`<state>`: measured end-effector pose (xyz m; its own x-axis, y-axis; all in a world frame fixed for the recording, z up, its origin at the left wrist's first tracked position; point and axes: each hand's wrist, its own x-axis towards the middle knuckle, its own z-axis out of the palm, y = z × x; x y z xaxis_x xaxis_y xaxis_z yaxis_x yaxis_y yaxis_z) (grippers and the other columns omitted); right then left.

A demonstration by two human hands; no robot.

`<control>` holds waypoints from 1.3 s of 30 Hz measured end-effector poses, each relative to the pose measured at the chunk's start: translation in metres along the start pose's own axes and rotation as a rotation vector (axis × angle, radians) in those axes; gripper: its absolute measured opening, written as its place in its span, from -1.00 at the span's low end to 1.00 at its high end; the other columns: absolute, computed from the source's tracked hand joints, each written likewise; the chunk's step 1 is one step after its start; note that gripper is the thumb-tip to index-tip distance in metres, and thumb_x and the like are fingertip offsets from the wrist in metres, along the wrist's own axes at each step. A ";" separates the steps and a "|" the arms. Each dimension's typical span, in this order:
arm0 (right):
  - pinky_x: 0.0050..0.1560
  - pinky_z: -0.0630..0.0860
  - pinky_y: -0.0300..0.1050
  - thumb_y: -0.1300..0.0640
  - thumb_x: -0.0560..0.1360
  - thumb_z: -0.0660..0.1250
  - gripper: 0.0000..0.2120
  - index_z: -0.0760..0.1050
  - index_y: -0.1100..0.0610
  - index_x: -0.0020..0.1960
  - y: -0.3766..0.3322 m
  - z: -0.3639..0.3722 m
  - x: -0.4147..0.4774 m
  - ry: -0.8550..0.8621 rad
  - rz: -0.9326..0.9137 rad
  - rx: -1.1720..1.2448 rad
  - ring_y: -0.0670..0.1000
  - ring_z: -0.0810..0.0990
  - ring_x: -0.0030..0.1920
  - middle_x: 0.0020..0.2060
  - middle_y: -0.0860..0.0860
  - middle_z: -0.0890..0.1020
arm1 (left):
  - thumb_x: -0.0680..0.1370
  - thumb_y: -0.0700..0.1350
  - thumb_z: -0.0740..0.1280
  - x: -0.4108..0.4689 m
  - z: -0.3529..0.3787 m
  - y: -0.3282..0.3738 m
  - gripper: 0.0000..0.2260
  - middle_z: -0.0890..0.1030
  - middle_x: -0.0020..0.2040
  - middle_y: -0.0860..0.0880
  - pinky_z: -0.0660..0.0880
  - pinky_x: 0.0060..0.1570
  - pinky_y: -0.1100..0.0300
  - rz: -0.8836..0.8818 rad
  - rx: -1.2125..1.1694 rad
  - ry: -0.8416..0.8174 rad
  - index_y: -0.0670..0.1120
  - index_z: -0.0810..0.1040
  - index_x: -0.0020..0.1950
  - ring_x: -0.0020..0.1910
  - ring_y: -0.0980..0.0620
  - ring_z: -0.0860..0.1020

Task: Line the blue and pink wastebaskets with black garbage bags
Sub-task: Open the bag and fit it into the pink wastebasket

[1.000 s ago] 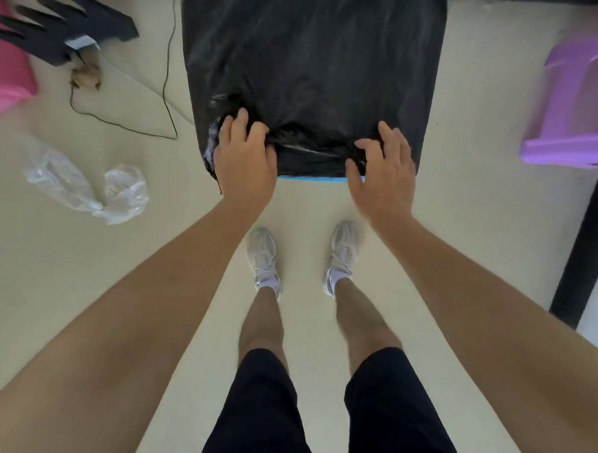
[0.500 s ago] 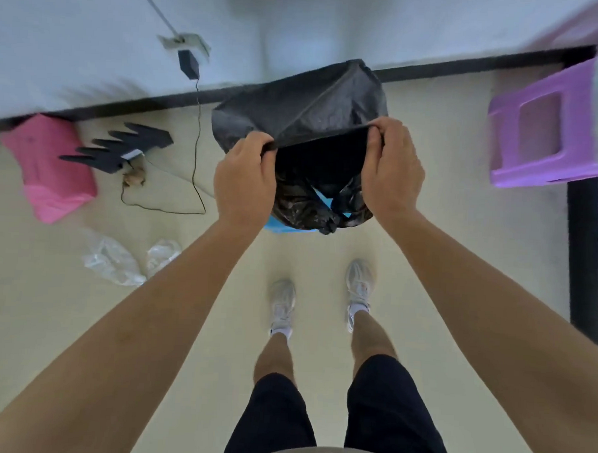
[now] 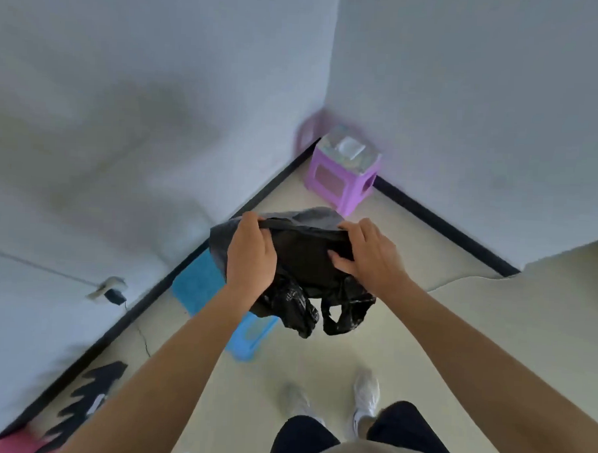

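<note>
I hold a black garbage bag up in the air in front of me, its mouth stretched between both hands and its handles dangling below. My left hand grips the bag's left edge. My right hand grips its right edge. The blue wastebasket stands on the floor below and left of the bag, partly hidden by my left forearm. A corner of the pink wastebasket shows at the bottom left edge.
A purple plastic stool with a pack on top stands in the room's corner. A black cutout shape lies on the floor by the left wall. A wall socket with a plug and cord is on the left wall. My feet are below.
My view swung up and to the right toward the corner. Both hands lifted the bag off the blue wastebasket and now hold it higher, mouth pulled wide.
</note>
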<state>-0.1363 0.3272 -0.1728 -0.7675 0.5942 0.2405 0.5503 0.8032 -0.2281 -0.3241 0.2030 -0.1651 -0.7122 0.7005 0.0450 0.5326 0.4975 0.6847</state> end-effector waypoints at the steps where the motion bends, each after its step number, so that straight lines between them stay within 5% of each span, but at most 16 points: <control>1: -0.45 0.54 0.02 0.06 0.41 0.46 -0.62 0.54 0.24 0.14 0.013 -0.015 -0.011 0.006 0.053 -0.008 0.17 0.56 -0.23 -0.13 0.17 0.53 | 0.64 -0.09 0.08 0.002 0.004 0.020 -0.94 0.44 -0.32 0.05 0.31 -0.29 0.11 0.067 0.017 -0.031 -0.03 0.29 -0.01 -0.38 0.03 0.43; 4: -0.37 0.57 0.05 0.31 0.35 0.41 -0.58 0.53 0.20 0.20 0.062 -0.074 -0.060 0.036 0.297 -0.037 0.22 0.57 -0.07 0.04 0.19 0.54 | 0.64 -0.10 0.08 -0.001 0.030 0.104 -0.89 0.47 -0.31 -0.04 0.33 -0.33 0.07 0.369 0.066 -0.157 -0.12 0.31 0.00 -0.35 -0.11 0.46; 7: -0.12 0.52 0.02 0.22 0.50 0.28 -0.70 0.51 0.11 0.22 0.113 -0.130 -0.126 0.057 0.580 -0.049 0.13 0.52 0.10 0.13 0.08 0.53 | 0.65 -0.09 0.10 -0.022 0.061 0.195 -0.90 0.52 -0.25 -0.07 0.47 -0.32 0.01 0.610 0.104 -0.249 -0.10 0.34 0.01 -0.32 -0.10 0.53; 11: -0.26 0.36 -0.09 0.08 0.60 0.16 -0.80 0.52 0.10 0.07 0.168 -0.203 -0.249 0.169 1.007 -0.001 0.18 0.57 -0.11 -0.08 0.10 0.63 | 0.64 -0.04 0.11 -0.095 0.113 0.309 -0.89 0.50 -0.25 0.02 0.43 -0.43 0.10 0.840 0.101 -0.355 -0.03 0.33 -0.03 -0.37 0.05 0.50; 14: -0.29 0.41 -0.08 0.05 0.60 0.12 -0.77 0.54 0.08 0.00 0.194 -0.260 -0.363 0.304 1.254 0.080 0.17 0.57 -0.20 -0.17 0.08 0.64 | 0.64 -0.02 0.11 -0.186 0.156 0.386 -0.90 0.49 -0.22 0.05 0.41 -0.43 0.15 1.022 0.072 -0.431 -0.02 0.34 -0.01 -0.36 0.10 0.49; 19: -0.23 0.66 -0.02 0.20 0.59 0.16 -0.81 0.54 0.10 -0.06 0.217 -0.344 -0.550 0.744 1.507 0.887 0.04 0.67 -0.25 -0.16 0.08 0.65 | 0.62 0.01 0.11 -0.368 0.227 0.490 -0.88 0.51 -0.18 0.07 0.41 -0.39 0.22 1.223 -0.046 -0.541 0.00 0.37 0.00 -0.31 0.14 0.50; 21: -0.28 0.63 -0.08 0.23 0.58 0.14 -0.79 0.53 0.08 -0.08 0.221 -0.372 -0.625 0.894 1.568 0.973 0.01 0.63 -0.25 -0.16 0.07 0.62 | 0.61 0.02 0.10 -0.443 0.252 0.525 -0.84 0.52 -0.14 0.07 0.40 -0.35 0.21 1.289 -0.089 -0.603 -0.02 0.41 0.04 -0.27 0.13 0.50; 26: -0.07 0.42 -0.04 0.11 0.53 0.04 -0.77 0.44 0.00 0.06 0.201 -0.428 -0.813 1.112 1.792 0.445 0.06 0.49 -0.02 -0.07 -0.01 0.52 | 0.61 -0.01 0.14 -0.637 0.296 0.591 -0.85 0.50 -0.12 0.01 0.34 -0.32 0.14 1.570 -0.142 -0.739 -0.05 0.40 -0.02 -0.24 0.03 0.47; 31: -0.09 0.31 -0.05 -0.04 0.58 0.02 -0.73 0.43 0.04 0.06 0.175 -0.445 -0.966 1.080 1.975 -0.081 0.05 0.43 -0.10 -0.09 -0.02 0.46 | 0.59 0.00 0.15 -0.796 0.334 0.636 -0.82 0.45 -0.18 -0.01 0.34 -0.31 0.12 1.841 -0.252 -0.808 -0.09 0.40 -0.06 -0.24 -0.03 0.45; 39: -0.37 0.25 -0.03 0.07 0.61 0.04 -0.93 0.29 -0.02 0.04 0.202 -0.468 -1.158 0.860 2.160 -0.396 -0.01 0.38 -0.45 -0.43 -0.12 0.40 | 0.41 -0.14 0.32 -0.989 0.435 0.713 -0.68 0.49 -0.06 -0.10 0.49 -0.14 0.00 2.105 -0.296 -0.900 -0.13 0.35 0.12 -0.12 -0.10 0.46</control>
<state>1.0179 -0.1789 -0.0557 0.9759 0.0649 0.2086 0.1630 -0.8521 -0.4973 0.9587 0.0877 -0.0373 0.9060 -0.0264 0.4225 -0.1164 -0.9751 0.1887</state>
